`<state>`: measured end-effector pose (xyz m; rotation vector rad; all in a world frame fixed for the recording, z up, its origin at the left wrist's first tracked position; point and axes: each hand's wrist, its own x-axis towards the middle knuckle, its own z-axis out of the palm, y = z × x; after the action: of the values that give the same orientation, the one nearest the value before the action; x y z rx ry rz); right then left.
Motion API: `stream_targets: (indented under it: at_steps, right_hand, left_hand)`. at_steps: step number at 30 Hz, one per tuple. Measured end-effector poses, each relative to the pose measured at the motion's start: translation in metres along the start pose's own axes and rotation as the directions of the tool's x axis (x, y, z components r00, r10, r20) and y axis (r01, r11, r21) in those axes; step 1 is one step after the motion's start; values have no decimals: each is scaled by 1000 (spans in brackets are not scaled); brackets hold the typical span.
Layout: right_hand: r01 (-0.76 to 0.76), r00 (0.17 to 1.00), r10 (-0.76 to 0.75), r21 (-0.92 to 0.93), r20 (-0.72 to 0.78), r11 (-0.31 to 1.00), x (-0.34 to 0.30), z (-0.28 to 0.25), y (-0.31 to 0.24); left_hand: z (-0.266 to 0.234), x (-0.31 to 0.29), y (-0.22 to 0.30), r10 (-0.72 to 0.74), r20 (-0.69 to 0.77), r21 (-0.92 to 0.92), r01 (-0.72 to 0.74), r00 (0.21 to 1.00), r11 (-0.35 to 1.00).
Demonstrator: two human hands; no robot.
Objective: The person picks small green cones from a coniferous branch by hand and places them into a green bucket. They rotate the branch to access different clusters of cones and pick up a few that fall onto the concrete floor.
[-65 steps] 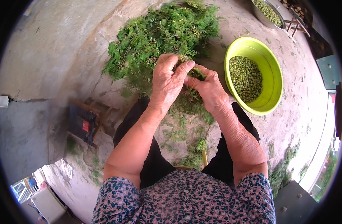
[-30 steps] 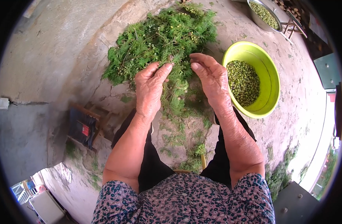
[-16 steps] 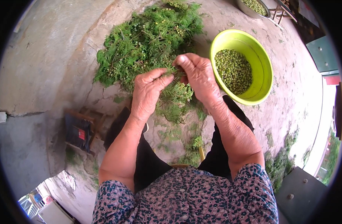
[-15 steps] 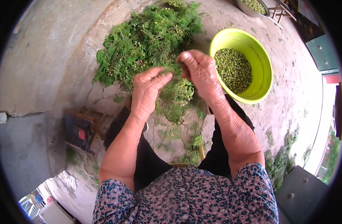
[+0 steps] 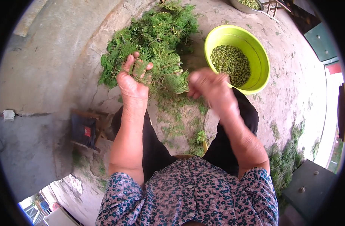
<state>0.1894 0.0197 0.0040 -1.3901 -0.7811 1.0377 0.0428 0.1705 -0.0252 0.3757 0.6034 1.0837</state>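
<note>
My left hand point(image 5: 132, 80) is turned palm up, its fingers curled round a leafy evergreen sprig point(image 5: 168, 73). The sprig's flat, feathery green fronds fan out to the right of the hand, with small round cones among them. My right hand point(image 5: 214, 90) is smeared by motion beside the sprig's right end, just below the rim of the yellow-green basin point(image 5: 261, 71); what its fingers hold, if anything, does not show. Many small round green cones point(image 5: 229, 64) cover the basin's bottom. Beyond my left hand lies a big heap of cut evergreen branches point(image 5: 153, 30).
A metal bowl point(image 5: 236, 5) of similar cones sits at the far right. Left of my legs is a small wooden stool point(image 5: 99, 126) with a dark cover. Loose greenery point(image 5: 287, 158) litters the concrete floor at the right, near a dark green metal panel point(image 5: 310, 184).
My left hand has moved left and turned palm up with the sprig across its fingers. The right hand has dropped lower and a little right, away from the left hand.
</note>
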Motion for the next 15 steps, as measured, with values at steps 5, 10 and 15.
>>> stream_targets:
  at_steps: [5, 10, 15]
  right_hand:
    - [-437, 898, 363, 609, 250, 662, -49, 55, 37]
    - [-338, 939, 213, 835, 270, 433, -62, 86, 37]
    - [-382, 924, 214, 740, 317, 554, -83, 102, 9]
  left_hand:
    - [6, -40, 4, -50, 46, -178, 58, 998, 982]
    - [6, -93, 23, 84, 142, -235, -49, 986, 971]
    - [-16, -134, 43, 129, 404, -326, 10, 906, 945]
